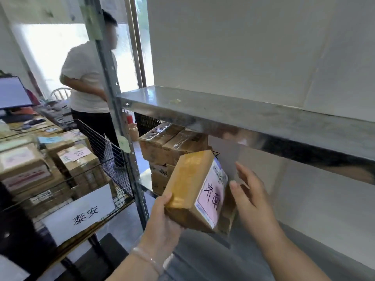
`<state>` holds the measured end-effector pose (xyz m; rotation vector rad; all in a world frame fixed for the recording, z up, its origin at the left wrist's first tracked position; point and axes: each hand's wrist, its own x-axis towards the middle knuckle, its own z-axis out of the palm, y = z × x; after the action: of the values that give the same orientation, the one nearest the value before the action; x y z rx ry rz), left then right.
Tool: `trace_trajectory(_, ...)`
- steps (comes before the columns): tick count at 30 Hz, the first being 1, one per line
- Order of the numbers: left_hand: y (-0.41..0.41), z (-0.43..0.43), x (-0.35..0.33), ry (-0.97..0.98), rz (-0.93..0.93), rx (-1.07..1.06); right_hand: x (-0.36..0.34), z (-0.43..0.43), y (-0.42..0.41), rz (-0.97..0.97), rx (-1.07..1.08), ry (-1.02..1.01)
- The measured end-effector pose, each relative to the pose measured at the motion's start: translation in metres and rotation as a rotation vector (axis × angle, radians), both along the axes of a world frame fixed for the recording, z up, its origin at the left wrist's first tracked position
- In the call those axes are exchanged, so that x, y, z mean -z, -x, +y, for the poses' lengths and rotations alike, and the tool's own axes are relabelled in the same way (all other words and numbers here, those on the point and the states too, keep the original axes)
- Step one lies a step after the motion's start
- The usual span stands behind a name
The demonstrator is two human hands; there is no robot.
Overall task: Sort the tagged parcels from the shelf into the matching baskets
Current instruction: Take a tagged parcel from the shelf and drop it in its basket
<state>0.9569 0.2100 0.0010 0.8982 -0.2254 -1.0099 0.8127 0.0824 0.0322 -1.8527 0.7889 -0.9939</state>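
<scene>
Brown cardboard wrapped in clear tape is what we have in our left hand: a parcel gripped at its lower near corner, thumb on the broad taped face, the remaining fingers hidden behind it. It hangs in front of the lower shelf's front edge, tilted, its long axis running up and away from the hand toward the stacked boxes at the shelf's left end. The pink tag with handwritten characters faces right, toward our right hand, which is spread and released just beside that face, not clearly touching. The left hand is plainly the carrier. The wire basket labelled with a white sign lies to the left of the shelf's upright post; we judge its characters differ from the tag's, so the matching basket probably sits elsewhere.
</scene>
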Motion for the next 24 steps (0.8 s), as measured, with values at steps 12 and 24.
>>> trace_trajectory(12,-0.038,0.078,-0.014,-0.059,0.011,-0.222,0.006,0.064,-0.088,-0.023,-0.485,-0.519)
trace_trajectory(24,-0.136,0.222,-0.044,-0.23,-0.275,-0.516,-0.029,0.169,-0.211,0.11,-0.823,-0.34)
